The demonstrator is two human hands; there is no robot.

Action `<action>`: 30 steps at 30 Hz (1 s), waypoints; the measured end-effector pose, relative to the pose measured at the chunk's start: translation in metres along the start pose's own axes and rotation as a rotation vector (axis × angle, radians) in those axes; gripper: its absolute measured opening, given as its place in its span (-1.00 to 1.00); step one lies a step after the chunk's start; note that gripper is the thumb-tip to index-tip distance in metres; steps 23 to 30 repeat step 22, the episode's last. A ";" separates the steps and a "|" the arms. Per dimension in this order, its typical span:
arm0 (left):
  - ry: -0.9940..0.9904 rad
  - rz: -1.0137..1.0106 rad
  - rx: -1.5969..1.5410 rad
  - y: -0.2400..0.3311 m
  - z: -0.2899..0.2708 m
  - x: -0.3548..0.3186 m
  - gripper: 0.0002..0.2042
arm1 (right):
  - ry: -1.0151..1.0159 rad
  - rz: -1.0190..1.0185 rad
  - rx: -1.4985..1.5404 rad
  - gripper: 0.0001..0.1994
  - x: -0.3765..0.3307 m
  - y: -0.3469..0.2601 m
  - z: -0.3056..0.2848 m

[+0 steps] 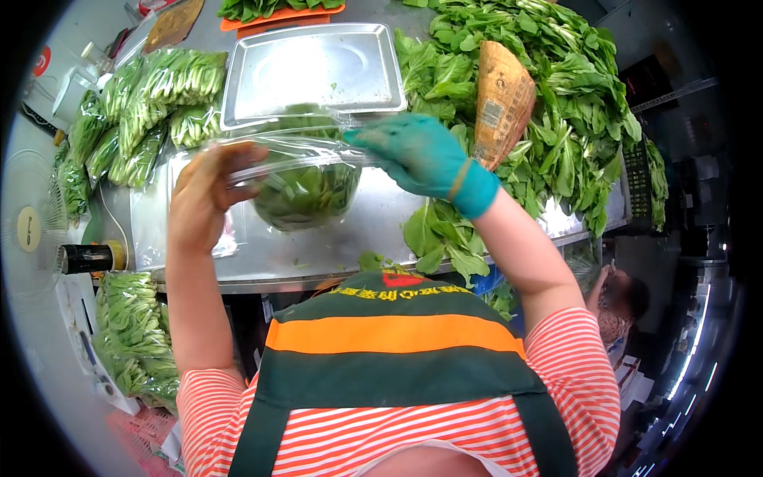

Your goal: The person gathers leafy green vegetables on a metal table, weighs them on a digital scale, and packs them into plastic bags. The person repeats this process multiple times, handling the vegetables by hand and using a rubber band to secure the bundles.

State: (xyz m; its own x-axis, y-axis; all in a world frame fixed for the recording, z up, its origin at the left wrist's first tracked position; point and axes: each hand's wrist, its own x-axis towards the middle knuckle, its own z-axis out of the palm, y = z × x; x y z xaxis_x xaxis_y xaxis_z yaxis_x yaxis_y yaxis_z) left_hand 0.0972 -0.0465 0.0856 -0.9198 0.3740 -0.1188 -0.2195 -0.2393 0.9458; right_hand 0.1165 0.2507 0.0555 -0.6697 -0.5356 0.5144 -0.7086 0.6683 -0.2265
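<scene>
Holding a clear plastic bag [306, 187] of leafy greens up between both hands, off the table [373, 230]. Left hand [208, 195] is bare and clamped on the bag's left top edge; right hand [421, 153], in a teal glove, pinches the right end of the same edge. Hands are apart, and the bag mouth stretches taut between them, long axis running left-right. The bulk of the greens hangs below that line, roughly midway, slightly nearer the left hand. Beyond the hands, just behind the bag: an empty steel tray [314, 71]. Out past the right hand: a loose heap of greens [548, 87] with a brown paper cone [501, 99] on it. Out past the left hand: a row of already bagged greens [151, 103], well apart from the held bag.
</scene>
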 end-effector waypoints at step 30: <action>0.140 -0.291 0.172 -0.150 -0.004 0.017 -0.64 | 0.399 0.089 0.073 -0.66 0.096 0.058 0.019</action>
